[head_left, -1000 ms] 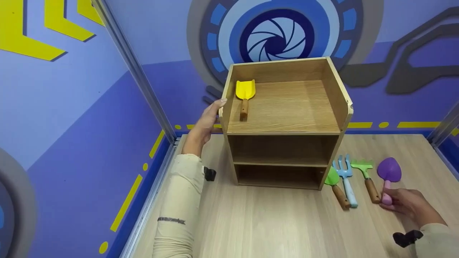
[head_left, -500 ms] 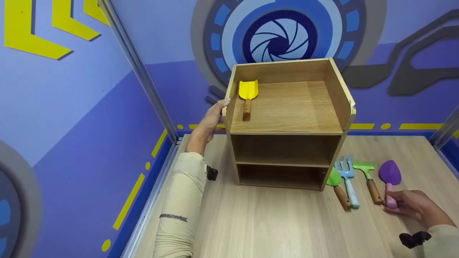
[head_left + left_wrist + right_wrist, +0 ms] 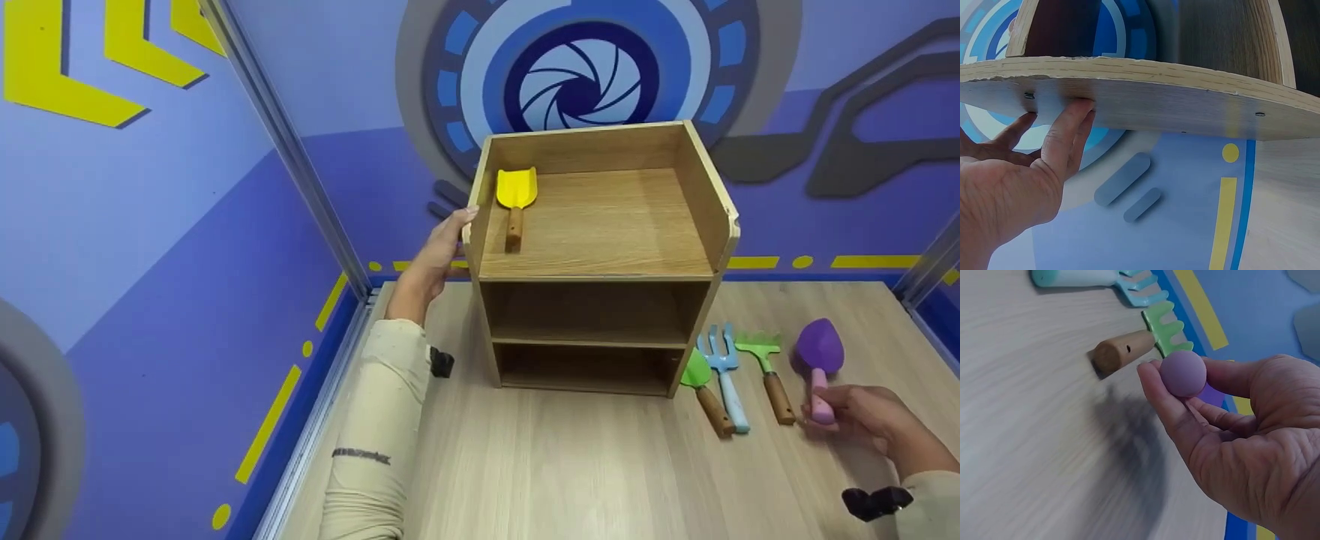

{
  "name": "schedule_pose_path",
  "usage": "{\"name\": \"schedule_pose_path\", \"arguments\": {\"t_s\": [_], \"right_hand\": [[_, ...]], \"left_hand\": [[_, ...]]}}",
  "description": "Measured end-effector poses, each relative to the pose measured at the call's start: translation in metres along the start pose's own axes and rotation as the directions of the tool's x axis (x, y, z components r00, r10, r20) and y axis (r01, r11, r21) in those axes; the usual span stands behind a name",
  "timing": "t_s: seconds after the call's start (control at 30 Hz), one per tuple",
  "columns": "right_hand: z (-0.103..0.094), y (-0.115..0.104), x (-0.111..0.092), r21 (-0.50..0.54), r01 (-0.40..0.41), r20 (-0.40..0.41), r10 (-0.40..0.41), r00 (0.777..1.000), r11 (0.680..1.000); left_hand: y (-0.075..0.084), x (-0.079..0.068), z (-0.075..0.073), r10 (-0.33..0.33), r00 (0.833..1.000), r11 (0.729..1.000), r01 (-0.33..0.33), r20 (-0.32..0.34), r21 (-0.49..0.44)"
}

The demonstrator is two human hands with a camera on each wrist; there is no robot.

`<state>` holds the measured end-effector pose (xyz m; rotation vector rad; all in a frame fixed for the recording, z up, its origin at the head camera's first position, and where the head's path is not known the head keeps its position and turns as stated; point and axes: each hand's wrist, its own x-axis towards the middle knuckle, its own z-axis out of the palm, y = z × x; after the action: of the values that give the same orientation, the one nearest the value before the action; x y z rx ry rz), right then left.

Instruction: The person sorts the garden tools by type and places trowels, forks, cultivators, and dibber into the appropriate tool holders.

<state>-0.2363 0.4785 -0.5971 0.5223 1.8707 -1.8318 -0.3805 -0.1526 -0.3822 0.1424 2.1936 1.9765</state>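
My right hand (image 3: 874,420) grips the pink handle of a toy trowel with a purple blade (image 3: 820,346). In the right wrist view the rounded end of that handle (image 3: 1184,374) sits between thumb and fingers, above the tabletop. My left hand (image 3: 435,255) touches the left side panel of a small wooden shelf (image 3: 600,279). From the left wrist, its fingertips (image 3: 1081,107) rest against the panel's outer face. A yellow toy shovel (image 3: 516,189) with a brown handle lies on the shelf's top level, near the left side.
Right of the shelf lie a green trowel (image 3: 697,369), a light blue fork (image 3: 724,367) and a green rake (image 3: 766,356) on the wooden tabletop (image 3: 577,465). The shelf has two lower compartments. Blue printed walls (image 3: 352,180) stand behind and to the left.
The purple trowel has lifted off the tabletop in my right hand and shifted slightly to the right. My left hand stays on the shelf's side.
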Motion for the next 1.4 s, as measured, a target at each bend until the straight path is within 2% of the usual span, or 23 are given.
{"name": "schedule_pose_path", "arguments": {"t_s": [0.3,0.57,0.77,1.0,1.1,1.27,1.4], "right_hand": [[0.009,-0.013,-0.011,-0.069,0.069,0.01,-0.068,0.998,0.995],[0.024,-0.022,-0.016,-0.188,0.177,0.009,-0.178,0.984,0.966],[0.041,-0.028,-0.02,-0.23,0.195,-0.002,-0.201,0.98,0.953],[0.062,-0.034,-0.025,-0.197,0.235,0.006,-0.238,0.971,0.952],[0.07,-0.037,-0.027,-0.173,0.239,0.02,-0.239,0.971,0.956],[0.08,-0.045,-0.033,-0.099,0.236,0.03,-0.234,0.972,0.967],[0.088,-0.051,-0.037,-0.013,0.266,0.031,-0.266,0.964,0.964]], "left_hand": [[0.0,0.0,0.001,-0.004,1.0,1.0,0.004,-0.006,0.018],[0.0,0.0,0.0,-0.002,1.0,1.0,0.002,0.001,0.015],[0.0,0.0,0.0,-0.004,1.0,1.0,0.004,0.002,0.023],[-0.001,0.0,0.0,0.003,1.0,1.0,-0.004,0.014,0.006],[-0.001,0.0,-0.001,-0.003,1.0,1.0,0.003,-0.001,0.016],[-0.001,-0.001,0.0,-0.013,1.0,0.999,0.013,-0.008,0.034],[0.0,0.0,0.001,-0.005,1.0,0.999,0.005,-0.005,0.041]]}}
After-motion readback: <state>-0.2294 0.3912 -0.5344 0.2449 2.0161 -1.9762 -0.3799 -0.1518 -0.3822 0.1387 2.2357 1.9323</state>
